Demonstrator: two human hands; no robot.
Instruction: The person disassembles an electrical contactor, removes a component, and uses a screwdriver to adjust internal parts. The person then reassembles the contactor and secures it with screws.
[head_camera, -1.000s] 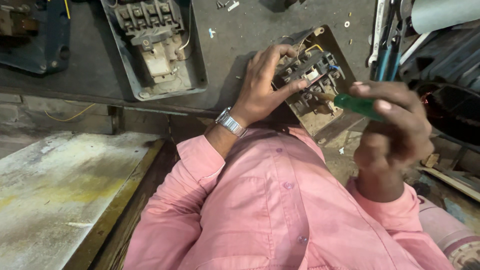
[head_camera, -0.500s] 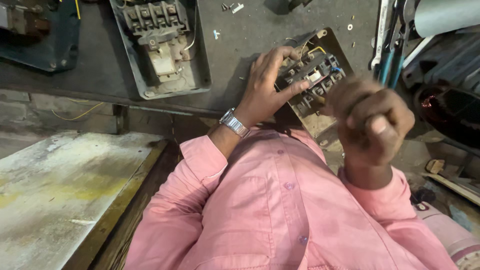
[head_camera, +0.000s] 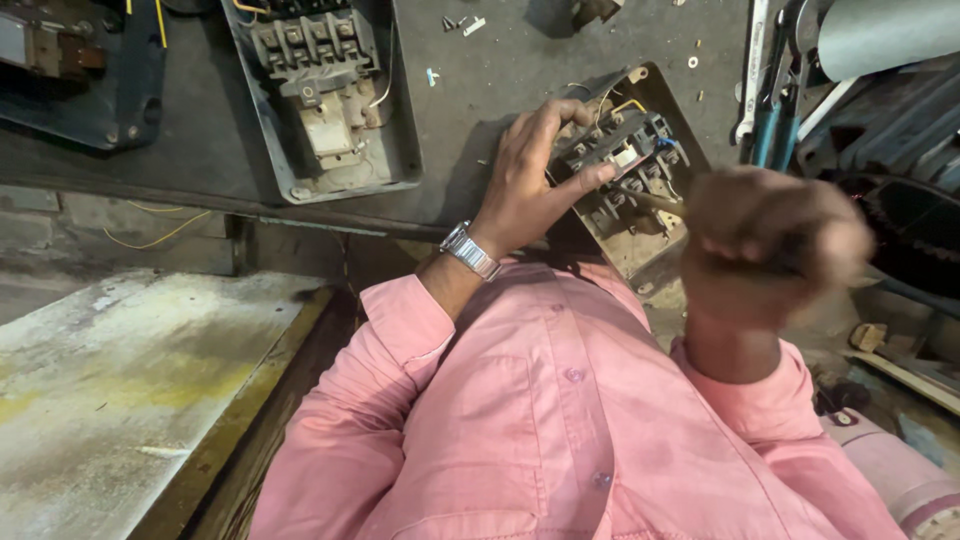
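Right hand (head_camera: 765, 245) nearest the camera, blurred, fingers curled into a fist around a screwdriver; only its metal shaft (head_camera: 645, 198) shows, running from the fist up and left to the contactor (head_camera: 625, 160). Handle hidden inside the fist.

Left hand (head_camera: 530, 185) just beyond and to the left of the fist, fingers spread and pressed on the contactor's left side, thumb against its near edge. Not clamped; it rests flat, steadying. Metal wristwatch (head_camera: 470, 250) on that wrist, pink sleeve below.

Contactor sits in an open, tilted metal starter box (head_camera: 660, 235), under both hands, at the near edge of the dark workbench (head_camera: 500, 70).

Left of the left hand, well apart: a second open starter box (head_camera: 320, 95) with its own contactor.

Beyond the right fist: blue-handled pliers (head_camera: 770, 120). Loose screws (head_camera: 455, 22) lie farther up the bench.
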